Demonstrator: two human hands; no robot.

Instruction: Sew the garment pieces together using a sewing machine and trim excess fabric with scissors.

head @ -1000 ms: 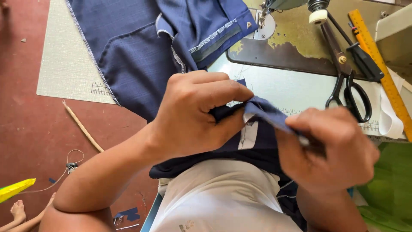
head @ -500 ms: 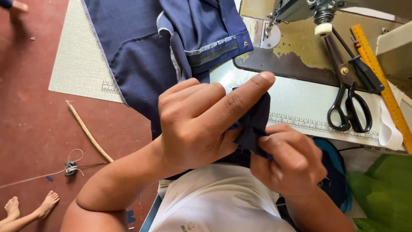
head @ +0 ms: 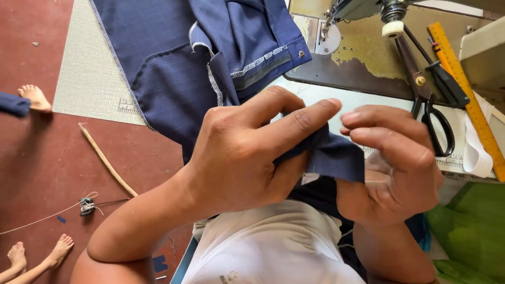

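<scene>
Both hands are up close over the lap, working one fold of the blue cloth (head: 221,79). The left hand (head: 247,158) is curled round the fold, thumb underneath and forefinger stretched long across the top, so it grips the cloth firmly. The right hand (head: 394,163) is looser: its fingers are half bent and spread, the lower ones and the palm pressed to the cloth's edge, the upper two lifted free of it. The cloth runs from that fold back up over the table edge to the sewing machine (head: 357,10), where a stitched pocket and waistband lie flat. Black scissors (head: 428,100) rest on the machine bed just beyond the right hand, with a yellow ruler (head: 468,94) beside them. The part of the fold inside the left palm is hidden, and I cannot tell what the thumb presses. The machine head is cut off at the top. On the red floor, other people's bare feet (head: 34,97) show at the left edge.
</scene>
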